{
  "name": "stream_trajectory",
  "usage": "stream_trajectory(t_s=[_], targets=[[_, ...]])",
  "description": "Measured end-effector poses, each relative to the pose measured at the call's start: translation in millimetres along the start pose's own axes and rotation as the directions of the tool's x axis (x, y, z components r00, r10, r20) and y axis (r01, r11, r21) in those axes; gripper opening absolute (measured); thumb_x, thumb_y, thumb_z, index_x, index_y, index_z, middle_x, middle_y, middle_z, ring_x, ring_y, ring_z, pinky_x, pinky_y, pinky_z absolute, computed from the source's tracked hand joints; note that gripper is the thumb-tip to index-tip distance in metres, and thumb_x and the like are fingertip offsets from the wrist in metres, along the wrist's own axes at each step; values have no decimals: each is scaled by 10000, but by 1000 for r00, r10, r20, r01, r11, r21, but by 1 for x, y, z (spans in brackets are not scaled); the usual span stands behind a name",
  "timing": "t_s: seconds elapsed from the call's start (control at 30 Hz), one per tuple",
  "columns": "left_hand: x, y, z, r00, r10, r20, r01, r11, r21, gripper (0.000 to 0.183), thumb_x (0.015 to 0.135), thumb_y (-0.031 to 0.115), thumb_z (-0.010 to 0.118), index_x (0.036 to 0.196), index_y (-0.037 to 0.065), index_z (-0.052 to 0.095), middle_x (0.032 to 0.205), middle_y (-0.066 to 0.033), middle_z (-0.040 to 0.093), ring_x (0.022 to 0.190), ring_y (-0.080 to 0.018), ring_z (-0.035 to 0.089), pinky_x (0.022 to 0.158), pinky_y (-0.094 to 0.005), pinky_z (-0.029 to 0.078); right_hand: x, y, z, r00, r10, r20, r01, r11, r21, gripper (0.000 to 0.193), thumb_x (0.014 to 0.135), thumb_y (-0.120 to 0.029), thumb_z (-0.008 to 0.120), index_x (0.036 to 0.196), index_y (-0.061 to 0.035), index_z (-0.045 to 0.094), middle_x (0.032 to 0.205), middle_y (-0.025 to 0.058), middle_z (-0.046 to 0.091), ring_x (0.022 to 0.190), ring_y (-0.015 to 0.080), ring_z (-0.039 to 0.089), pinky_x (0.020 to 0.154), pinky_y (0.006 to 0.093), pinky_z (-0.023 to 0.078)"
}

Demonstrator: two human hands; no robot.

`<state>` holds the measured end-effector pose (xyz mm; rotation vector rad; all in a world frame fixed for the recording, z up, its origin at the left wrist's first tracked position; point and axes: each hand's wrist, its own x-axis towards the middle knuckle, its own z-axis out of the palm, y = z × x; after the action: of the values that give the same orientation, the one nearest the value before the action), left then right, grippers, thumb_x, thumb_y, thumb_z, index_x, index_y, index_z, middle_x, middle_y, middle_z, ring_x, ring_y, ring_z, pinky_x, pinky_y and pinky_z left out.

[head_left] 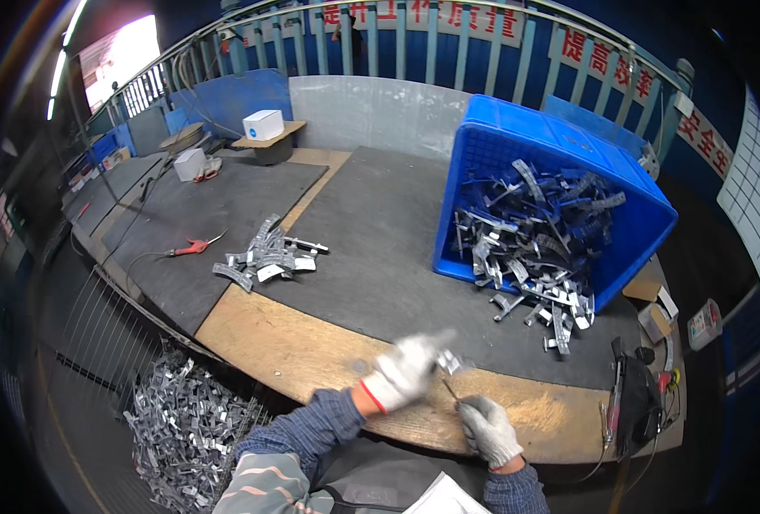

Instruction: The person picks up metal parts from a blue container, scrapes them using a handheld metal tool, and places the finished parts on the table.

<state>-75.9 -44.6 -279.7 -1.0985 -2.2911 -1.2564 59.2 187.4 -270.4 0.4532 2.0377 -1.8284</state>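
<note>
My left hand (401,374), in a white glove with a red cuff edge, is closed on a small silver metal bracket (451,363) above the table's front edge. Motion smears its fingertips and part of the bracket. My right hand (489,430), in a greyish-white glove, grips a thin dark rod-like tool (450,390) that points up toward the bracket. Whether the tool's tip touches the bracket I cannot tell. Ahead to the left lies a small pile of similar curved brackets (268,257) on the dark mat (371,231).
A blue crate (560,128) tipped on its side spills brackets at the right. Many more fill a wire basket (251,420) below the table at the left. A red air gun (193,247) lies on the mat. Tools and a cardboard box (645,300) are at the far right.
</note>
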Motion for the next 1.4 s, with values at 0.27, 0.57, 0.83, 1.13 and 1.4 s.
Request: stream_trajectory(t_s=[0.27,0.57,0.83,1.13,1.4], targets=[[18,-92,-145,528,-554,-644,791,597,135,626,1048,313,697,1566,3,536,1508,-260,641,1369,-429,641,1172,-475,500,12,34,-37,911,-260,-321,147,930,-337,333,1060,-253,716,1202,45,758,1029,174,806,954,232,744,867,379,584],[96,-31,7,964,-128,232,95,984,149,560,1013,181,698,1547,79,564,1378,-214,731,1236,-393,729,1065,-479,596,22,40,-34,877,-357,-322,254,913,-320,319,1068,-228,720,1198,62,751,931,129,781,805,157,687,750,339,560],[218,-52,132,986,99,131,-153,846,511,545,981,164,615,1516,64,589,1617,-281,489,1425,-464,528,1153,-589,479,21,57,-36,913,-209,-351,189,978,-91,297,1078,-197,717,1226,59,740,959,90,769,787,103,633,712,291,529],[232,-58,123,962,104,251,-210,870,445,527,980,225,668,1483,82,608,1361,-243,644,1161,-394,692,966,-554,567,6,35,-43,947,-19,-322,38,998,53,321,1064,-213,734,1222,65,731,898,70,725,784,110,626,713,290,531],[198,-51,35,753,371,-543,-142,898,417,916,860,270,889,1608,-25,450,1637,-308,450,1506,-503,470,1228,-560,441,65,-55,-233,152,-394,-907,581,777,-240,346,1186,-328,576,1102,6,618,879,4,597,805,87,520,698,295,455]])
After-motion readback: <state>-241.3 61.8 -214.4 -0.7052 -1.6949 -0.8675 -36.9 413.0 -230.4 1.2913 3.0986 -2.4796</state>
